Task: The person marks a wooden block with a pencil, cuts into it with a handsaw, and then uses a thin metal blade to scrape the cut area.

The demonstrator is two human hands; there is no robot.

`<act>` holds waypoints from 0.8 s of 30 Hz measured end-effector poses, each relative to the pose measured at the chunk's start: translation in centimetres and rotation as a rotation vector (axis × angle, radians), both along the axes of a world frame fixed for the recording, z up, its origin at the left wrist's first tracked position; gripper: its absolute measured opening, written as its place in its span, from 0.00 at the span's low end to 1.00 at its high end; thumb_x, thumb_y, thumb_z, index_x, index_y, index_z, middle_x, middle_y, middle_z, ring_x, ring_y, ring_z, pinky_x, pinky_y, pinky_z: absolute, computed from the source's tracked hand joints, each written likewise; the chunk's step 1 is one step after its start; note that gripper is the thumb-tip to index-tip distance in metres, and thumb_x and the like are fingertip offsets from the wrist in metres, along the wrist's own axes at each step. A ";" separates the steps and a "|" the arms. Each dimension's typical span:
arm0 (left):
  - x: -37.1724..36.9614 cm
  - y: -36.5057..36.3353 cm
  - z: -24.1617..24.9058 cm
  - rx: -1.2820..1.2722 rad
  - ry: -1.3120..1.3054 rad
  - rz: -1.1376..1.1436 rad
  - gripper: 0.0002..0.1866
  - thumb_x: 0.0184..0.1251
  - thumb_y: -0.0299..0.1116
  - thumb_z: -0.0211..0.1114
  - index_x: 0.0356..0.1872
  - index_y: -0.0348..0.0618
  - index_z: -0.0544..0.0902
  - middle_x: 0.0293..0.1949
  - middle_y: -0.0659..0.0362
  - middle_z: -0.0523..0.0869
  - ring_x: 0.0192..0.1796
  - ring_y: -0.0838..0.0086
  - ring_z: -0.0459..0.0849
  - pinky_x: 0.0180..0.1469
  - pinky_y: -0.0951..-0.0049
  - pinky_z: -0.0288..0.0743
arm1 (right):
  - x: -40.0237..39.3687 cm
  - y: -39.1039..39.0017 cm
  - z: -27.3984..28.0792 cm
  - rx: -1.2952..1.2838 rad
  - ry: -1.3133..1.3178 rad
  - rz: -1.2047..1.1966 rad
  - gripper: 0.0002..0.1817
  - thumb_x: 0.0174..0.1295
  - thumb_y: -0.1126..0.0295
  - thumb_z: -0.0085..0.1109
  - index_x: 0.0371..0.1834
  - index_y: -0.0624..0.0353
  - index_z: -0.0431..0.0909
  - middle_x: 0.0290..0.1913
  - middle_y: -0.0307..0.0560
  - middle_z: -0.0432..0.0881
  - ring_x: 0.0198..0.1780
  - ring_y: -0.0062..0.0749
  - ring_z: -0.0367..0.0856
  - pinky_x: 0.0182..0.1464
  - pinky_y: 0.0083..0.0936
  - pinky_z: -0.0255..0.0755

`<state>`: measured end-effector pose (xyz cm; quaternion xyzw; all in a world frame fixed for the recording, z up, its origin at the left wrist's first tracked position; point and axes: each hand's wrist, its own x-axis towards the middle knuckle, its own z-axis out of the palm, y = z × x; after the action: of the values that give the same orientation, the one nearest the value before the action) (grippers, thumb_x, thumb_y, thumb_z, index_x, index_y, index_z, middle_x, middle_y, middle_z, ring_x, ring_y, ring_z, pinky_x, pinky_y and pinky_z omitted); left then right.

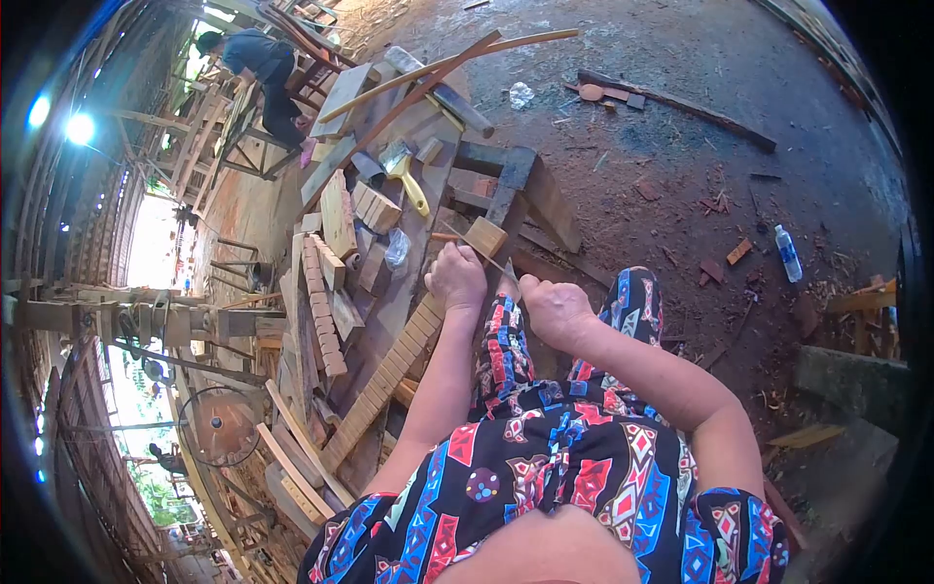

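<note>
L hand grip closed, can't tell on what, R hand grip round thin rod, plastic water btl on floor at right, contents unclear.

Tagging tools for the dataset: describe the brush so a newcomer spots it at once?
Find the cluttered bench running up the picture, left of the middle. From the left hand, go up and left to the clear plastic bag, then on up. The brush lies there, set apart from the wood by its bright yellow handle.
</note>
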<state>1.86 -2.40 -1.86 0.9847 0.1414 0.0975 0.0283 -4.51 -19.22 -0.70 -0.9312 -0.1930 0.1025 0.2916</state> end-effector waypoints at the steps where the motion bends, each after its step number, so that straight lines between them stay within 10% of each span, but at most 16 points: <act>1: -0.1 -0.1 0.1 -0.003 -0.013 -0.006 0.17 0.66 0.40 0.45 0.36 0.41 0.79 0.36 0.49 0.85 0.42 0.53 0.83 0.47 0.50 0.70 | 0.2 0.1 0.0 -0.004 0.017 -0.001 0.10 0.55 0.76 0.49 0.40 0.68 0.68 0.32 0.61 0.83 0.35 0.51 0.86 0.35 0.40 0.80; 24: 0.1 0.2 -0.6 0.041 -0.033 -0.006 0.15 0.65 0.39 0.47 0.34 0.41 0.79 0.34 0.50 0.84 0.40 0.55 0.83 0.44 0.51 0.69 | 1.2 0.6 0.1 0.026 0.030 -0.030 0.07 0.56 0.75 0.50 0.37 0.65 0.69 0.32 0.61 0.83 0.37 0.50 0.86 0.37 0.42 0.79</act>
<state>1.95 -2.20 -2.47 0.9838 0.1358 0.1166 0.0106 -3.31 -18.59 -0.65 -0.9285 -0.1762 0.1094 0.3080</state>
